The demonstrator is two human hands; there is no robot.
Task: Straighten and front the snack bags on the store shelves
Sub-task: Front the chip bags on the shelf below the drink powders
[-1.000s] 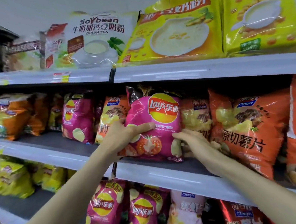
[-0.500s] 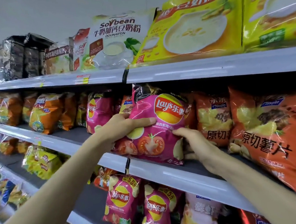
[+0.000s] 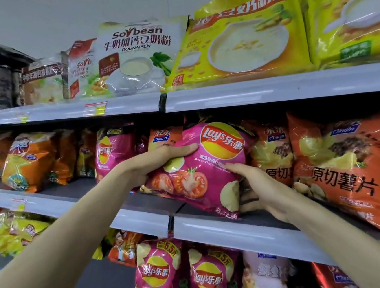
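A pink Lay's tomato chip bag (image 3: 210,165) stands tilted on the middle shelf (image 3: 240,230), its bottom near the shelf's front edge. My left hand (image 3: 153,161) grips the bag's left side, thumb across the front and fingers behind. My right hand (image 3: 254,188) holds the bag's right lower edge, thumb on the front and fingers curled behind it. Orange Qinqin chip bags (image 3: 346,169) stand right of it, and another pink Lay's bag (image 3: 112,152) stands to its left.
Soybean powder bags (image 3: 135,58) and yellow bags (image 3: 241,37) fill the top shelf. Orange and yellow snack bags (image 3: 26,161) line the middle shelf's left. Pink Lay's bags (image 3: 158,276) sit on the shelf below. A price tag (image 3: 95,108) hangs on the top rail.
The pink bag has tipped so its top leans right and its base slid toward the shelf front. Both hands kept hold of it. The view moved closer and leftward.
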